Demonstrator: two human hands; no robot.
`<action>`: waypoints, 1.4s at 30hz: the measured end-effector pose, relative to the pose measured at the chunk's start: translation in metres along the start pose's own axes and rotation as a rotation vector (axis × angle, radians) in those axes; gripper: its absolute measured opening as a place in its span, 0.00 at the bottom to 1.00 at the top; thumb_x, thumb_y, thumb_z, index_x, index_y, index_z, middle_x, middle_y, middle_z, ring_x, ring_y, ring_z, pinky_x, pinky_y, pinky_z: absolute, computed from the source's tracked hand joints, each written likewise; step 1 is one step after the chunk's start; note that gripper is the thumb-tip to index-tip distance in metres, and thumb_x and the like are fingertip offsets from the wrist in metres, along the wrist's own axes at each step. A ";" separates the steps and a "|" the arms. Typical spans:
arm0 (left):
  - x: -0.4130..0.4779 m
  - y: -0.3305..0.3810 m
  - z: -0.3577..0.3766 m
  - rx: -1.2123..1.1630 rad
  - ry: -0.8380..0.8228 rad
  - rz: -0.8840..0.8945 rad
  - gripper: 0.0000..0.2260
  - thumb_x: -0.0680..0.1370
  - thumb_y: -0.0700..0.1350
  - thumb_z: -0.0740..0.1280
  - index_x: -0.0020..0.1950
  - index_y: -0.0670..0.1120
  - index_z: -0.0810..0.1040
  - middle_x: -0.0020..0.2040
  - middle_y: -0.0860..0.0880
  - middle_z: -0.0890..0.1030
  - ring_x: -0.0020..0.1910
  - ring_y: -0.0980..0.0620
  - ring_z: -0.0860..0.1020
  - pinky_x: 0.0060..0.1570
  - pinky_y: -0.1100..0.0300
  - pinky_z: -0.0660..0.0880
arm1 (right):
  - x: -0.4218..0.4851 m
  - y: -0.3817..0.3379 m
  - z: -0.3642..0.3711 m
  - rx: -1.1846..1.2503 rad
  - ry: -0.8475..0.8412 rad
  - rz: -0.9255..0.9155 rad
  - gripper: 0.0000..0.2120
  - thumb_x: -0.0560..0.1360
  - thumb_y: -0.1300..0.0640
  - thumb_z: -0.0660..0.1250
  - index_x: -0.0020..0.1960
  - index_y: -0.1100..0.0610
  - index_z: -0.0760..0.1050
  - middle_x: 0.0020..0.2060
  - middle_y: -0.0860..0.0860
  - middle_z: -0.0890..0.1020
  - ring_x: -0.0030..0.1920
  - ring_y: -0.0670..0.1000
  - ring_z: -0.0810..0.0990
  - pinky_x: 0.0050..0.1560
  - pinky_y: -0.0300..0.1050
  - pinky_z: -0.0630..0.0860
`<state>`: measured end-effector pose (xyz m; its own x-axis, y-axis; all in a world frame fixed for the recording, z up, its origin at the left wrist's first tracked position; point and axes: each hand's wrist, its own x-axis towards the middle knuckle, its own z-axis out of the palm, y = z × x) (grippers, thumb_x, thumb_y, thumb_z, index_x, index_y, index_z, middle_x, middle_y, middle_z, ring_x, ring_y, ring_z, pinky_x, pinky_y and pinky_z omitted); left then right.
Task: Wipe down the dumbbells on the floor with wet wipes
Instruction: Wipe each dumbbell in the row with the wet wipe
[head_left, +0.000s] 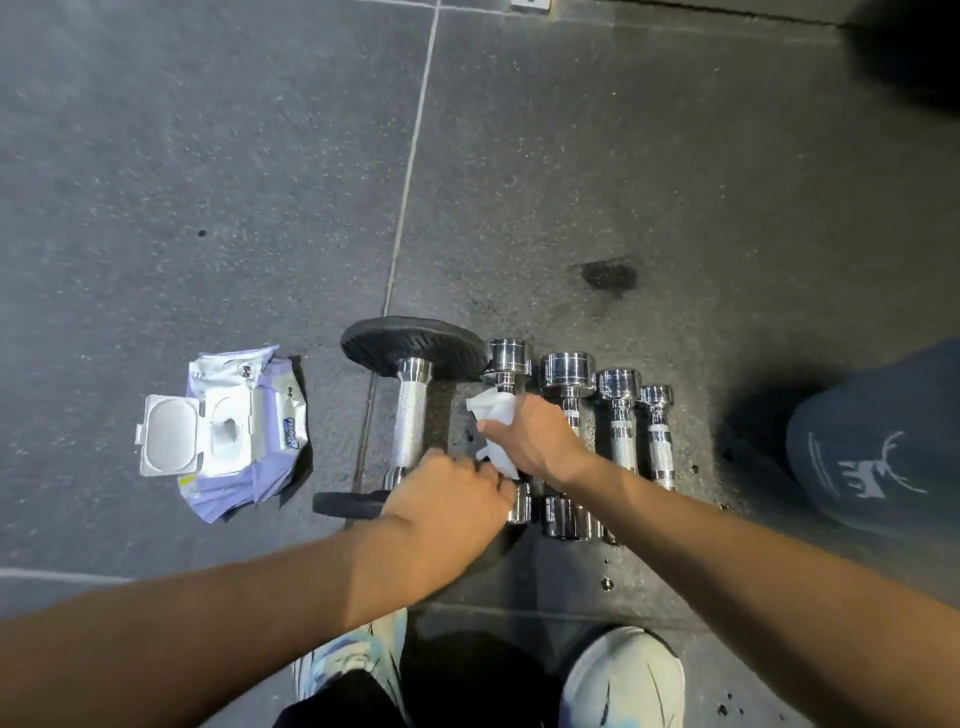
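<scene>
Five dumbbells line the grey rubber floor, right of an open purple wipes pack. The left hand has its fingers at the near head of the second, a chrome dumbbell, grip unclear. The right hand has its fingers clenching a crumpled white wet wipe round that handle.

White wipe; chrome dumbbells

Chrome dumbbells, centre right: glossy polished metal heads, rough knurled grips; big dumbbell: matt black rubbery plates, knurled metal bar; wipe: soft white crumpled cloth; wipes pack, left: shiny plastic film, matt hard-plastic lid; floor: matt, speckled, grainy.
</scene>
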<state>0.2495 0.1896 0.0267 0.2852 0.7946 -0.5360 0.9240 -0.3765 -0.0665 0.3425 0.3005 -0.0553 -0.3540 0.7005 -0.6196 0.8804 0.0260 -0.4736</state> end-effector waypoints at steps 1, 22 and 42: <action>0.000 0.002 0.002 0.027 0.001 0.003 0.19 0.78 0.39 0.66 0.68 0.41 0.69 0.60 0.40 0.78 0.56 0.40 0.79 0.50 0.48 0.73 | -0.001 0.002 0.005 0.021 0.018 0.002 0.21 0.78 0.45 0.68 0.57 0.62 0.79 0.50 0.56 0.84 0.48 0.57 0.83 0.42 0.43 0.73; -0.003 0.010 0.009 0.041 0.159 -0.049 0.13 0.83 0.42 0.59 0.66 0.39 0.71 0.53 0.42 0.82 0.49 0.41 0.81 0.37 0.52 0.65 | 0.006 -0.002 -0.005 0.536 -0.013 0.183 0.15 0.75 0.49 0.75 0.54 0.59 0.80 0.47 0.55 0.86 0.49 0.57 0.86 0.53 0.61 0.83; -0.001 0.010 0.015 0.000 0.169 -0.076 0.10 0.81 0.42 0.62 0.60 0.41 0.76 0.47 0.44 0.83 0.44 0.43 0.81 0.35 0.54 0.66 | 0.006 0.000 -0.015 0.616 -0.209 0.236 0.17 0.77 0.53 0.74 0.58 0.64 0.78 0.50 0.62 0.86 0.52 0.62 0.86 0.58 0.62 0.81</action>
<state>0.2543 0.1778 0.0138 0.2535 0.8893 -0.3808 0.9444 -0.3127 -0.1016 0.3448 0.3160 -0.0494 -0.2824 0.4838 -0.8284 0.6238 -0.5633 -0.5417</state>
